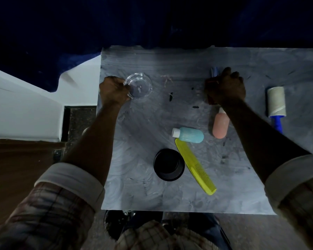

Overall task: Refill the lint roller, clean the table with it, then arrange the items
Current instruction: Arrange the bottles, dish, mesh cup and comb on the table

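The lint roller [276, 103], a pale roll on a blue handle, lies at the right side of the grey table [152, 192]. My left hand [114, 92] grips the near-left rim of a clear round glass dish [139, 85] at the table's far left. My right hand [226, 87] is closed over a small object at the far middle-right; blue tips [214, 71] stick out beyond the fingers and a dark red part [210, 101] shows below. Dark specks and a lint tuft [166, 80] lie between the hands.
A pink bottle [220, 126] lies just below my right hand. A blue bottle with a white cap [189, 135], a yellow comb [195, 166] and a black cup [169, 164] sit in the middle near part. The table's left edge drops to the floor.
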Demonstrator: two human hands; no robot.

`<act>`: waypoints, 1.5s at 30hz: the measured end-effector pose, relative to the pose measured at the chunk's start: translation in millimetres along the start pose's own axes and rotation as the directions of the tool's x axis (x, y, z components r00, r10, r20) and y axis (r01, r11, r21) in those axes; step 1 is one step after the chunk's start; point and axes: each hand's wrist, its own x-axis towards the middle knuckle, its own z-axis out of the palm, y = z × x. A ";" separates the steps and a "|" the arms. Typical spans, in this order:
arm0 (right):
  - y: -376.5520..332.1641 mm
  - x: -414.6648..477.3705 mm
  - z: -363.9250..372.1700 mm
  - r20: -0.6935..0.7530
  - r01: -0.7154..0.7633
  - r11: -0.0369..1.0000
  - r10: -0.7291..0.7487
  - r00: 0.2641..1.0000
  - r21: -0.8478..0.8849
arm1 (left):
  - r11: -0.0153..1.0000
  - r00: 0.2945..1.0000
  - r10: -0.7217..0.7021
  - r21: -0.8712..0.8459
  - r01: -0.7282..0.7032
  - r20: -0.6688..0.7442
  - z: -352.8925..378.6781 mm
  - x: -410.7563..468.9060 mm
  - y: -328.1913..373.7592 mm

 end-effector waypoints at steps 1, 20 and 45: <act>0.3 -0.8 -0.4 0.001 0.004 1.000 -0.004 1.000 0.001 | 1.000 1.000 -0.007 -0.005 0.007 0.000 -0.7 -1.6 0.4; 15.5 -215.6 9.3 0.130 0.356 0.825 -0.450 0.883 0.440 | 0.983 0.997 -0.070 -0.173 0.062 -0.038 -3.9 -24.7 -1.6; -78.7 -179.1 50.2 0.104 0.345 0.665 -0.537 0.837 0.662 | 0.865 0.843 0.482 0.019 -0.501 0.240 -53.0 -156.1 -43.5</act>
